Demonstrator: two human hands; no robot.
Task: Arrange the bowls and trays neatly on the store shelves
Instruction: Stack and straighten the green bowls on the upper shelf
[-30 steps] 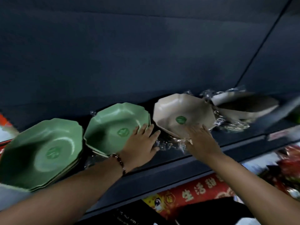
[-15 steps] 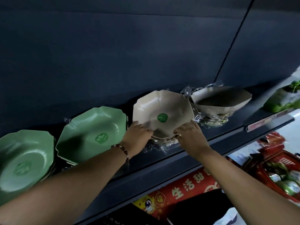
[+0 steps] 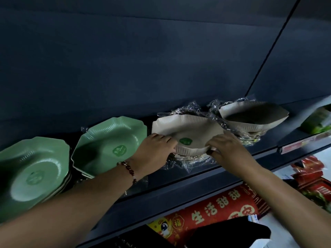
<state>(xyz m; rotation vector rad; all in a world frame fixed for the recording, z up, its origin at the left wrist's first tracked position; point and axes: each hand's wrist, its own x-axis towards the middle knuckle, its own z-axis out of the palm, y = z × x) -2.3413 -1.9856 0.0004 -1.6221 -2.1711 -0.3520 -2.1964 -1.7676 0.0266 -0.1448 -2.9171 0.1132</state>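
Simply ribbed, octagonal beige bowl (image 3: 186,130)

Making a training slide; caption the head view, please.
Both hands, left and right, grip a beige bowl on the shelf.

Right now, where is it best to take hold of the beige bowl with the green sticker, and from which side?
Probably by its near rim, one hand on each side, as the left hand and right hand do now. The beige bowl is wide and shallow, tilted toward the aisle, so that ribbed edge is exposed.
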